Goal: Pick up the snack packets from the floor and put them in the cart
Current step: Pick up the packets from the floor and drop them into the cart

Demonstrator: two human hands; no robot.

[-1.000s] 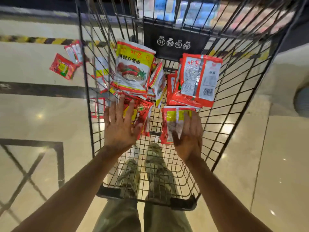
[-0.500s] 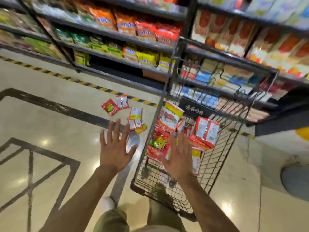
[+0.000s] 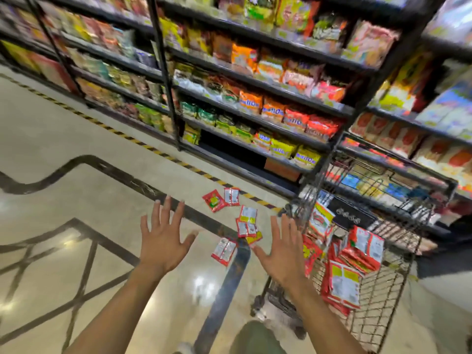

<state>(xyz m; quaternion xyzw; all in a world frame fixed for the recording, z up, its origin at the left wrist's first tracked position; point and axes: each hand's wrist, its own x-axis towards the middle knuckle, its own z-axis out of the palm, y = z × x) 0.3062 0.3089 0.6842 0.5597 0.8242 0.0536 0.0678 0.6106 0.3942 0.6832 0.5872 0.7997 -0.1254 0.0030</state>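
Several red and white snack packets lie on the shiny floor: a pair (image 3: 221, 199) near the striped line, a small pile (image 3: 247, 222) closer in, and one packet (image 3: 224, 250) nearest me. My left hand (image 3: 162, 238) hovers with fingers spread, empty, left of the packets. My right hand (image 3: 282, 247) is spread and empty too, between the packets and the black wire cart (image 3: 378, 310). The cart at right holds several red packets (image 3: 357, 254).
Store shelves (image 3: 255, 103) full of bagged goods run across the back behind a yellow-black striped floor line (image 3: 158, 152). Dark inlaid bands (image 3: 84, 162) cross the beige floor at left. My knee (image 3: 255, 338) shows at the bottom.
Both hands left the packets inside the cart and came out empty. The view swung up and left, so the cart now sits at right and the floor packets lie ahead.
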